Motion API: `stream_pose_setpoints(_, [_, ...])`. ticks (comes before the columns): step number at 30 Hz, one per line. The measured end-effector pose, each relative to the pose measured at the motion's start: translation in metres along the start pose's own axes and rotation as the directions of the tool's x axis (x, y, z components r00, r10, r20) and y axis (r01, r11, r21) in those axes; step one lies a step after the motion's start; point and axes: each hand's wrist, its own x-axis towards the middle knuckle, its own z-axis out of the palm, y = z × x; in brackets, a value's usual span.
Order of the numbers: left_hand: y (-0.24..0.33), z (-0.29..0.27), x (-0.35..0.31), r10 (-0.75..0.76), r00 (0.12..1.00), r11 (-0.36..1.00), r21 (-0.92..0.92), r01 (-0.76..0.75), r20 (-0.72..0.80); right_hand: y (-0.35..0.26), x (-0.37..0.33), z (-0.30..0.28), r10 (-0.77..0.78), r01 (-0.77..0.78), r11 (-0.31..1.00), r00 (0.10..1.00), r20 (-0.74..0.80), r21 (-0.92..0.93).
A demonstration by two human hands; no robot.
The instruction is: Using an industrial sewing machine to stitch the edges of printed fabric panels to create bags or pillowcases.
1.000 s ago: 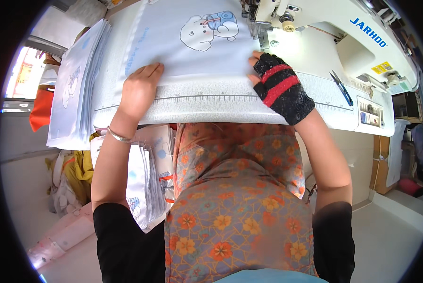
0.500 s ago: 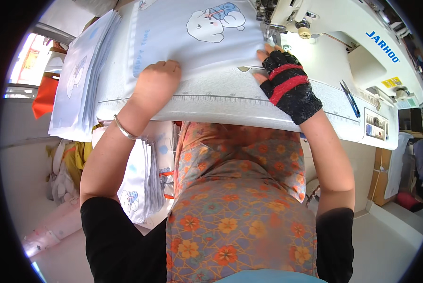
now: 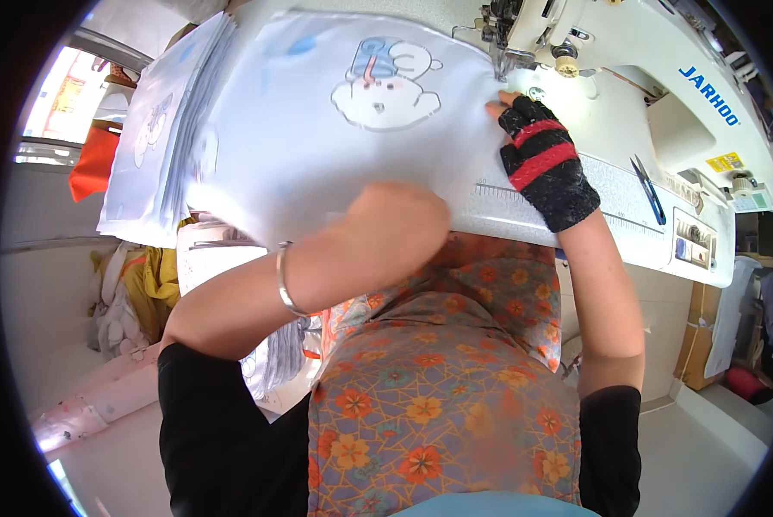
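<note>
A pale blue cloth panel [image 3: 300, 129] printed with a white cartoon bear lies turned on the sewing machine bed, its near edge overhanging toward me. My left hand [image 3: 399, 224], blurred, is at that near edge; its fingers cannot be made out. In a black and red fingerless glove, my right hand [image 3: 552, 164] grips the panel's right edge close to the presser foot [image 3: 514, 62]. Its fingertips rest on top and the thumb tip is hidden by the cloth. The white sewing machine [image 3: 662, 52] stands at the upper right.
A stack of similar printed panels [image 3: 149, 138] hangs over the table's left side. Dark thread snips [image 3: 649, 191] lie right of my gloved hand, near a small recessed tray [image 3: 695, 239]. A printed ruler strip [image 3: 627, 220] runs along the front edge. Yellow cloth [image 3: 156, 284] hangs at lower left.
The panel has turned, its bear now upside down, and its near edge has swung over the table front. My left hand moved right and nearer; the right hand shifted slightly right.
</note>
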Motion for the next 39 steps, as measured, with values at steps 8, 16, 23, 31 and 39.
stream_pose_setpoints(8, [0.018, -0.004, 0.043, 0.129, 0.989, 0.967, -0.211, -0.141, -0.072, -0.016, -0.026, -0.014, -0.127, 0.121, 0.986, 0.991, 0.043, 0.115])
stream_pose_setpoints(16, [0.015, 0.008, 0.006, 0.062, 0.975, 0.944, -0.304, -0.127, -0.215, -0.067, -0.103, -0.036, -0.003, 0.024, 0.980, 0.994, -0.108, 0.200])
stream_pose_setpoints(23, [0.047, 0.049, -0.022, 0.035, 0.957, 0.989, -0.130, -0.076, -0.288, -0.083, -0.163, 0.030, 0.408, -0.294, 0.549, 0.911, 0.056, 0.782])
stream_pose_setpoints(31, [0.046, 0.057, -0.025, 0.062, 0.932, 0.997, -0.020, -0.074, -0.356, -0.095, -0.148, 0.051, 0.387, -0.496, 0.174, 0.829, 0.404, 0.851])
stream_pose_setpoints(39, [0.056, 0.053, -0.024, 0.028, 0.950, 0.998, -0.050, -0.046, -0.310, -0.122, -0.153, -0.005, 0.416, -0.372, 0.379, 0.886, 0.203, 0.847])
